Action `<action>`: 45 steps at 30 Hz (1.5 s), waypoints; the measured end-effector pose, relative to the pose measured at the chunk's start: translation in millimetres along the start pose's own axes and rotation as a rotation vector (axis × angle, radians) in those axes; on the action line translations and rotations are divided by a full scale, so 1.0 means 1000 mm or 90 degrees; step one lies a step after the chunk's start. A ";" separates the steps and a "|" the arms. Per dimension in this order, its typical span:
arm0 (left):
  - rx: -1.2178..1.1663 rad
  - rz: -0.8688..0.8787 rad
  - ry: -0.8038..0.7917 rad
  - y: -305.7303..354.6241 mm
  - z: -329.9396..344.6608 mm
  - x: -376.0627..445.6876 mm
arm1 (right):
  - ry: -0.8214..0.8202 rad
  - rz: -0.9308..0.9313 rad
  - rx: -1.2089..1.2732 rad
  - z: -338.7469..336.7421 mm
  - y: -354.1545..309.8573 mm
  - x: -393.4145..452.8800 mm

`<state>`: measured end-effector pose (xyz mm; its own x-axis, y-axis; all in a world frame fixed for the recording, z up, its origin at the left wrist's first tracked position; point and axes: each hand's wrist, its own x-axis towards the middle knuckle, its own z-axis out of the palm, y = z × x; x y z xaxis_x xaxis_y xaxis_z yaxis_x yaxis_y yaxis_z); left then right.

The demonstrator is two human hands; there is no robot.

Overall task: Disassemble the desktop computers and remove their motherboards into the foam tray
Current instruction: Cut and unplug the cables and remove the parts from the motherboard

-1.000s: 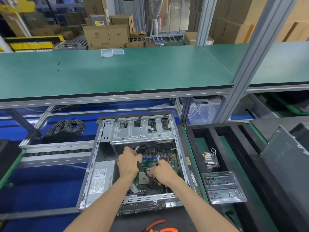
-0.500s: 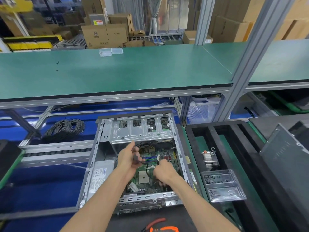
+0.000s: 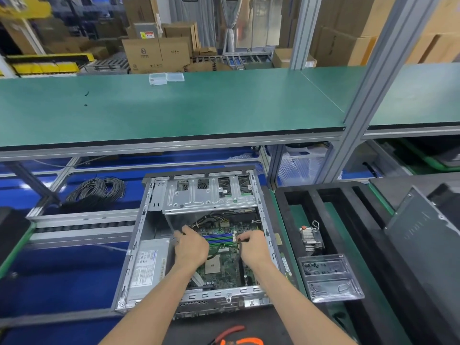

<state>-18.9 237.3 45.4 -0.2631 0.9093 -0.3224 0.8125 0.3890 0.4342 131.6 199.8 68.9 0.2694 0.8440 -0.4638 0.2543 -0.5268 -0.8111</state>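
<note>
Case (image 3: 139, 265): open desktop chassis lying flat, near centre, side panel off.
Motherboard (image 3: 224, 267): green board, screwed-in or loose cannot be told, inside the case to the right of the power supply; blue memory slots at its far part.
Power supply (image 3: 146, 267): grey box with a white label, in the case's left half.
Drive cage (image 3: 209, 195): bare metal bracket across the far end of the case.
Cables (image 3: 211, 221): yellow and black bundle under the cage, just beyond the hands.
Left hand (image 3: 191, 247): inside the case over the board's left edge, fingers curled; what they pinch is hidden.
Right hand (image 3: 254, 247): over the board's right part, fingers curled on a thin black cable (image 3: 239, 255) that hangs down past the palm.
Foam tray (image 3: 321, 195): black, slotted, right of the case.
Heatsink (image 3: 311, 239): finned cooler standing in a tray slot.
Plastic tray (image 3: 331, 277): clear, near the heatsink, small parts inside.
Pliers (image 3: 231, 332): red and orange handles at the near edge.
Wire coil (image 3: 97, 191): black, far left of the case.
Shelf (image 3: 174, 108): green, above and beyond the case.
</note>
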 end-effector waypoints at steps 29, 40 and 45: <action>-0.175 0.051 -0.028 -0.013 0.008 0.035 | -0.112 -0.152 -0.298 0.005 0.006 0.009; -0.286 0.039 0.000 -0.010 0.006 0.031 | -0.109 -0.255 -0.404 0.010 0.008 0.004; -0.292 0.035 0.001 -0.009 0.004 0.027 | -0.109 -0.355 -0.491 0.009 0.005 -0.007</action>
<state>-31.6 258.3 29.6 -0.2271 0.9303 -0.2882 0.5113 0.3657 0.7777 122.8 192.4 64.9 -0.1980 0.9637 -0.1790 0.8612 0.0839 -0.5013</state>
